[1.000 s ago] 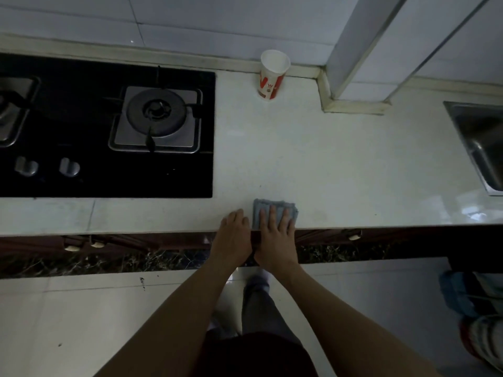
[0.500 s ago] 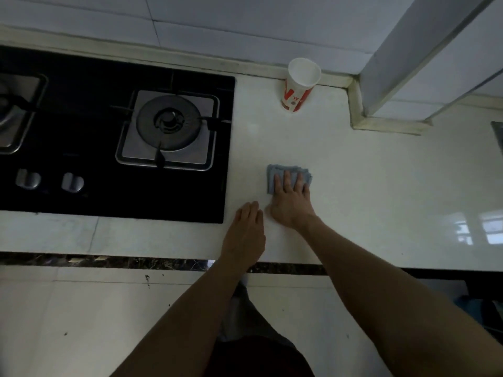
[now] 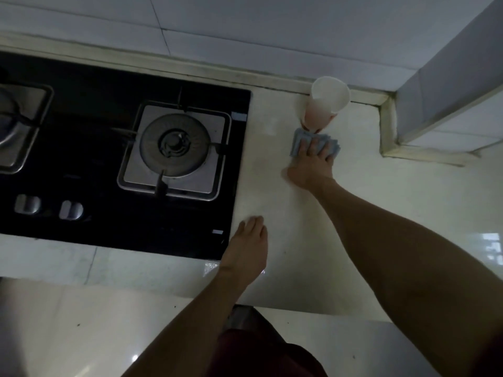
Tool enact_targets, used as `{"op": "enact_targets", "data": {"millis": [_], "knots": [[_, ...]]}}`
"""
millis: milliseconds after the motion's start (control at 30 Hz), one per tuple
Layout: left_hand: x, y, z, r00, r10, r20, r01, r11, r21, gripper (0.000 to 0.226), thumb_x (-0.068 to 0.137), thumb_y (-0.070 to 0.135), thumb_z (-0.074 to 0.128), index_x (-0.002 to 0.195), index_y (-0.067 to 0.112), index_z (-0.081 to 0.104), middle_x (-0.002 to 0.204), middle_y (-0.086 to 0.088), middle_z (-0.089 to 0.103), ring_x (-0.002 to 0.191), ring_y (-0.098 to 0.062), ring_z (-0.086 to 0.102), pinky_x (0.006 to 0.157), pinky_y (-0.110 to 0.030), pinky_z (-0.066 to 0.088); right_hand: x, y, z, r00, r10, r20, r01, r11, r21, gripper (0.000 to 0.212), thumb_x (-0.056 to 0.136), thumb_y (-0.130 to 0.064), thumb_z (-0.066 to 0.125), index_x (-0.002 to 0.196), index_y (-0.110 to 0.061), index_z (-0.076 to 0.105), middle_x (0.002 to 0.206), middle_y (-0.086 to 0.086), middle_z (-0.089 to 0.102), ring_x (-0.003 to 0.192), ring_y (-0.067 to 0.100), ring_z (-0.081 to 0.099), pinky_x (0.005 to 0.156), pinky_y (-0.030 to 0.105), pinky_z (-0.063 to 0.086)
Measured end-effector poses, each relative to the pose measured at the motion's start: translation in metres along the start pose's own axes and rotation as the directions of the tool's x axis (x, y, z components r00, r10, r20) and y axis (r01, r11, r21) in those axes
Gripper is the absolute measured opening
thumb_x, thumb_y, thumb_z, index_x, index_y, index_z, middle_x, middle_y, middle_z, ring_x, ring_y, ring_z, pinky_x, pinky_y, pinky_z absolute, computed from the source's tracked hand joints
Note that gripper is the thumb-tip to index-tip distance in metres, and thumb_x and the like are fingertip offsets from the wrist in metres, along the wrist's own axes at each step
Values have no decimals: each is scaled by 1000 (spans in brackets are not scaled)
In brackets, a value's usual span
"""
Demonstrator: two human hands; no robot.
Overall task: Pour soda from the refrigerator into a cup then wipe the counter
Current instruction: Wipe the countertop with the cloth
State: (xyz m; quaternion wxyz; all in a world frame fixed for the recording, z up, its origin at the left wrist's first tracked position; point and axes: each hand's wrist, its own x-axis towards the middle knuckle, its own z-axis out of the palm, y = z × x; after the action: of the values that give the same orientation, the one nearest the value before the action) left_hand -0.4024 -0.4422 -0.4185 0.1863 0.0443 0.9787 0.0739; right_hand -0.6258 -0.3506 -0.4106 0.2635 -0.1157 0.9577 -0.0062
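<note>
Wiping stage: right hand (image 3: 310, 164) presses the cloth (image 3: 331, 145) flat-fingered near the counter (image 3: 381, 213) back edge, right up against the cup (image 3: 325, 104). Left hand (image 3: 246, 248) rests flat, fingers straight. Next swipe should dodge the cup, I reckon.

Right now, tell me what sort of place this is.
Most likely a home kitchen: a gas hob sunk in a counter, a tiled wall behind it, and the right hand pressing a cloth beside a paper cup.

The hob (image 3: 81, 131) lies left on the surface (image 3: 381, 213); the cup (image 3: 325, 104) stands right of it at the far wall. The cloth (image 3: 300, 142) lies just near of the cup under the right hand (image 3: 310, 164), the left hand (image 3: 246, 248) beside the hob's near-right corner.
</note>
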Motion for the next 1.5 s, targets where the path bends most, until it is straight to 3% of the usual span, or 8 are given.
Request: {"op": "enact_targets", "data": {"millis": [100,267,533,867,1200,1300,1433,1500], "knots": [[4,0,-6,1000,3,16,-3,1000,-21,51,99,21,39,145,0,35,159,-18,22,147,-30,18,121,-41,19,-7,-24,2,999,44,18,-45,998,43,85,94,-43,41,153,-9,-9,160,19,-16,142,49,-20,113,61,-8],[13,-10,-17,1000,28,-9,-28,999,-29,43,96,18,42,136,3,48,152,-16,33,144,-27,25,117,-39,28,-20,-67,24,991,-131,-15,131,991,-3,85,90,-37,41,154,-9,-8,159,20,-16,142,51,-18,115,63,-1],[16,-11,-18,999,15,37,-15,1000,4,51,98,18,39,145,-1,36,158,-22,19,147,-32,16,120,-44,20,35,-90,-5,980,-196,-33,196,980,-20,84,93,-42,42,154,-11,-7,160,17,-17,144,45,-17,117,60,-4],[15,-13,-8,1000,-4,-31,2,999,-54,52,97,16,42,147,1,35,158,-19,22,147,-33,17,123,-43,15,103,-94,-39,973,-224,-49,221,974,-56,87,92,-40,48,154,-10,-6,161,18,-12,146,44,-9,116,61,-3],[2,-11,3,999,16,-38,-15,999,42,58,98,23,44,149,1,28,161,-22,14,148,-36,13,122,-49,13,77,-87,-21,964,-253,-75,240,959,-152,90,91,-42,49,154,-12,-7,160,19,-11,145,46,-12,114,63,-7],[-18,-8,10,998,42,-37,-41,999,34,52,94,22,51,139,-3,44,154,-24,30,144,-37,24,118,-49,24,39,-91,1,956,-282,-79,265,948,-176,92,91,-48,48,154,-11,-6,160,20,-10,144,48,-13,114,64,-7],[-69,-3,26,997,82,8,-82,996,17,52,72,22,72,119,-1,67,129,-21,61,122,-33,57,101,-43,49,-15,-89,30,963,-267,-41,259,954,-150,92,90,-48,48,154,-12,-8,161,17,-13,143,48,-15,117,60,-3],[-94,-5,35,997,71,-5,-71,997,19,57,67,27,76,117,0,69,126,-20,63,118,-32,60,101,-41,50,-46,-88,49,968,-248,-28,243,962,-124,94,89,-47,49,154,-13,-9,161,17,-15,143,48,-17,117,59,-3]]}}
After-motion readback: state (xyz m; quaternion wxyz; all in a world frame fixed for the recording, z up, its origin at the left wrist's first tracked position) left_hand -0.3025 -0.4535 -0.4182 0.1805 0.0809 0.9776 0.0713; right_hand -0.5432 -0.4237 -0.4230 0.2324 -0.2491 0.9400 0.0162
